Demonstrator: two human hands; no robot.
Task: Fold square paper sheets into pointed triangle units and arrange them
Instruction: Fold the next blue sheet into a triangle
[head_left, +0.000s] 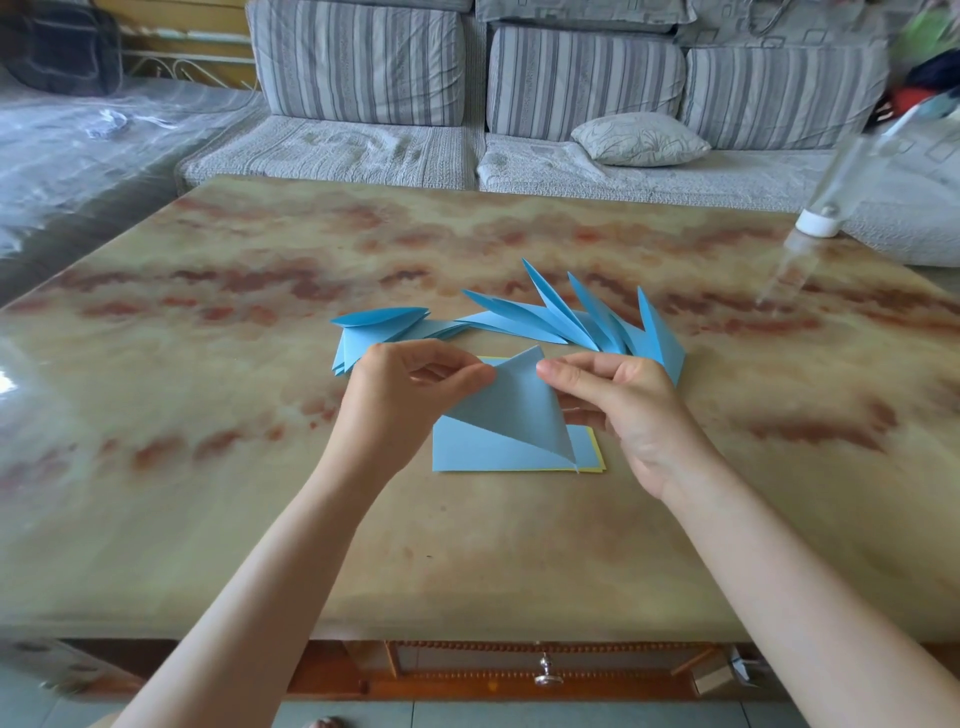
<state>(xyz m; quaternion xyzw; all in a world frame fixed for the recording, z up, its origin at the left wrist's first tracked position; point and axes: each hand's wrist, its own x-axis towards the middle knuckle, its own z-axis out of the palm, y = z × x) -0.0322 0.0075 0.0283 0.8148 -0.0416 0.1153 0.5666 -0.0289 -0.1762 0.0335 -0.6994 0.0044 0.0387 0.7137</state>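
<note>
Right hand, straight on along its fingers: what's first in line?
Past the blue folded paper sheet it pinches, the right hand would likely meet the left hand, which pinches the same sheet. Depth looks similar but is not certain.

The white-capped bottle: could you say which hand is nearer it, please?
Right. The right hand is down-left of the bottle; the left hand is farther left. Both pinch the blue sheet.

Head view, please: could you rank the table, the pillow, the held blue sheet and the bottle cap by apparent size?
1. table
2. held blue sheet and pillow: alike, pillow farther, so unranked
3. bottle cap
</note>
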